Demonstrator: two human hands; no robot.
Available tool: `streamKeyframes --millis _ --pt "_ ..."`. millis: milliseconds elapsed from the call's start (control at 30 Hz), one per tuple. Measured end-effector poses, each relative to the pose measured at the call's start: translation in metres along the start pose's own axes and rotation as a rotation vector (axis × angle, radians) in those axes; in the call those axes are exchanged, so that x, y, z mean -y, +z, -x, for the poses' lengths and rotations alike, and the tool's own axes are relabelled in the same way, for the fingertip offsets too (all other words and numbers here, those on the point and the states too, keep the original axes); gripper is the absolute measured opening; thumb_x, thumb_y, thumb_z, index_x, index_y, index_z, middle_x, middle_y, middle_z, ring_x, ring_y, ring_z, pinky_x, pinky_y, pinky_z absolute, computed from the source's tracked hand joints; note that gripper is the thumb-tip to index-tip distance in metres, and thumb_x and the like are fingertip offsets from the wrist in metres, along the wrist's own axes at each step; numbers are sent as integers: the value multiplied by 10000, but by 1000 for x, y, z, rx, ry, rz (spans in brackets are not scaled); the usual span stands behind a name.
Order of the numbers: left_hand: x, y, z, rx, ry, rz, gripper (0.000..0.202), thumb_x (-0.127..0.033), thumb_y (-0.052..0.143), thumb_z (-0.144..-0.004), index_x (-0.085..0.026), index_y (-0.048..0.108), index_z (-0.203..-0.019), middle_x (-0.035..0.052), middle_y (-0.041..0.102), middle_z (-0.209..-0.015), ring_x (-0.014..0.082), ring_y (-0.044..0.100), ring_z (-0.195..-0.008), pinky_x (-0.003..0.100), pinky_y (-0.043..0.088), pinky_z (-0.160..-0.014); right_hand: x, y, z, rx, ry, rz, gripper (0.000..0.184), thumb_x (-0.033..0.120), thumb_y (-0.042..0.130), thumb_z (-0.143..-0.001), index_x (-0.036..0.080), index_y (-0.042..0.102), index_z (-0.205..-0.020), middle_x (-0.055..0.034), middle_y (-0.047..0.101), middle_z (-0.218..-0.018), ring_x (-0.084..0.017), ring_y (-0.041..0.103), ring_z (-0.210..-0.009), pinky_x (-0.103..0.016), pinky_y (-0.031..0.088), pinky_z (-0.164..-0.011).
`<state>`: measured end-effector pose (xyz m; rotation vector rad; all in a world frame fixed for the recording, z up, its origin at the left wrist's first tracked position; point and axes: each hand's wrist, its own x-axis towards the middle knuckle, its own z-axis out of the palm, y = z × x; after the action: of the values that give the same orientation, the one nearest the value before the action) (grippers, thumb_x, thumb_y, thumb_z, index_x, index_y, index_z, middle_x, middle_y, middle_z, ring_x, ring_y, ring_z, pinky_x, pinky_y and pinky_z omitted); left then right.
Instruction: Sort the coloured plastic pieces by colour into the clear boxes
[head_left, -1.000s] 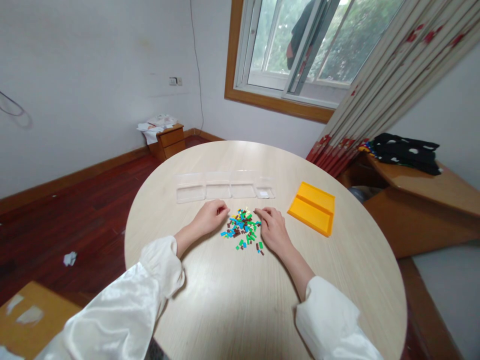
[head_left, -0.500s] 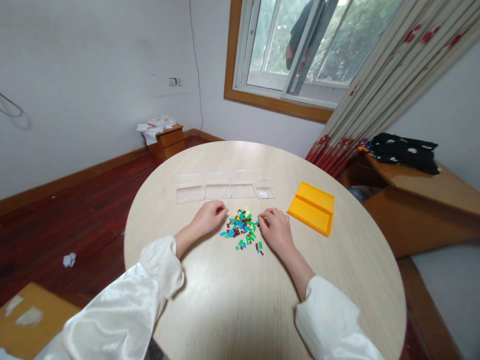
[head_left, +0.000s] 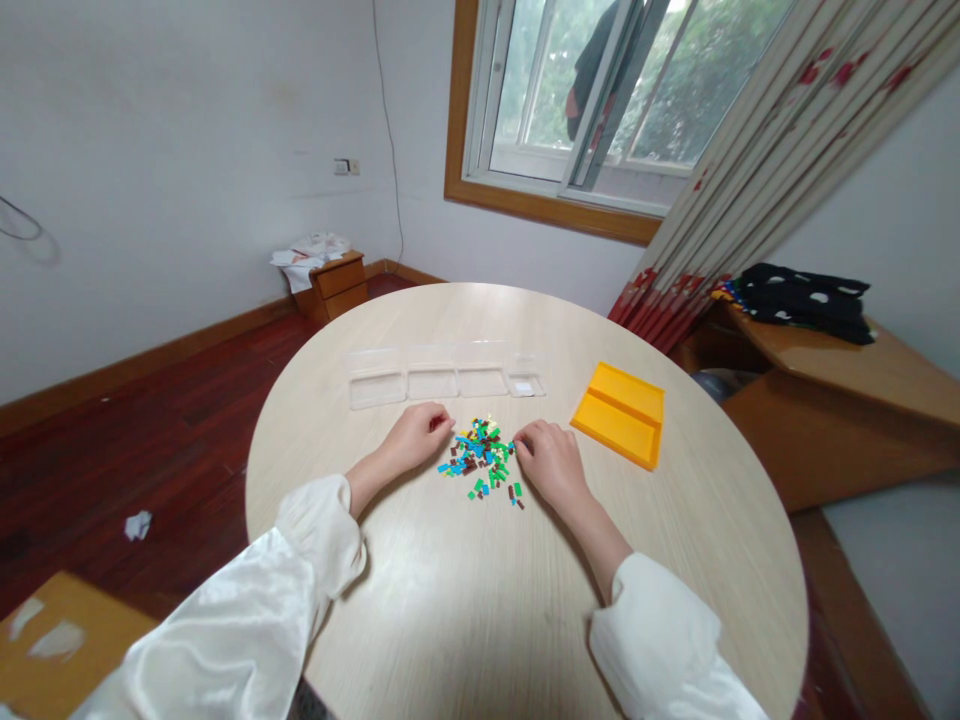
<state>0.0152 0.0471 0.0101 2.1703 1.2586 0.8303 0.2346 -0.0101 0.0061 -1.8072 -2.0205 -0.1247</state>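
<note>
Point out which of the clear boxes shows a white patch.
The rightmost clear box, smallest of the row and nearest the yellow tray; only it shows a white patch, unlike the three larger boxes.

A heap of small toy bricks [head_left: 474, 452] in green, blue, dark brown, yellow and cream lay loose between the left hand [head_left: 421, 437] and the right hand [head_left: 553, 462], whose fingertips met its edge. The bricks crowded together unsorted at many angles, thinning toward the near side, where a few green, brown and blue ones lay apart on the pale tabletop [head_left: 450, 600].
</note>
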Motion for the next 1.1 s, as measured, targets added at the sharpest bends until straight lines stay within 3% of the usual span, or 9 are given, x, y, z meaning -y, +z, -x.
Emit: streamKeyframes --millis 167,367,600,867,967,1100 --pt "1 0 0 -9 3 9 199 -224 486 -796 -139 585 -646 10 555 -603 120 463 -576 240 335 -582 -2 6 2 -46 -22 -9 190 126 452 -844 191 589 -730 -64 646 -760 -208 558 -748 -330 333 -686" --pt "-1 -2 0 -47 -28 83 208 -241 487 -799 -132 578 -646 4 555 -595 110 459 -564 237 344 -575 -4 8 0 -124 61 -213 175 157 406 -866 183 574 -823 -64 662 -784 -209 594 -762 -330 392 -735" --pt "-6 -3 0 -70 -38 182 174 -227 506 -798 -124 611 -706 4 589 -605 104 499 -564 230 392 -581 2 4 0 -189 14 -382 184 207 420 -863 186 601 -838 -79 671 -834 -211 607 -797 -342 457 -759" --pt "-18 4 7 45 116 352 222 -196 592 -765 -133 677 -960 75 705 -876 151 634 -768 264 496 -733 30 0 4 -161 -80 -615 113 211 472 -851 213 579 -812 -25 669 -793 -167 628 -760 -287 491 -732" --pt "-20 6 10 74 205 334 185 -200 599 -772 -150 690 -924 70 706 -885 152 636 -795 260 488 -753 40 1 7 -151 -106 -664 106 194 473 -847 214 566 -801 -15 671 -788 -154 636 -744 -269 494 -724" --pt "-21 7 12 56 220 309 134 -226 582 -797 -152 689 -831 55 697 -809 142 627 -753 246 472 -721 45 2 9 -156 -120 -689 103 183 469 -848 212 560 -809 -9 670 -776 -144 637 -713 -252 495 -697"
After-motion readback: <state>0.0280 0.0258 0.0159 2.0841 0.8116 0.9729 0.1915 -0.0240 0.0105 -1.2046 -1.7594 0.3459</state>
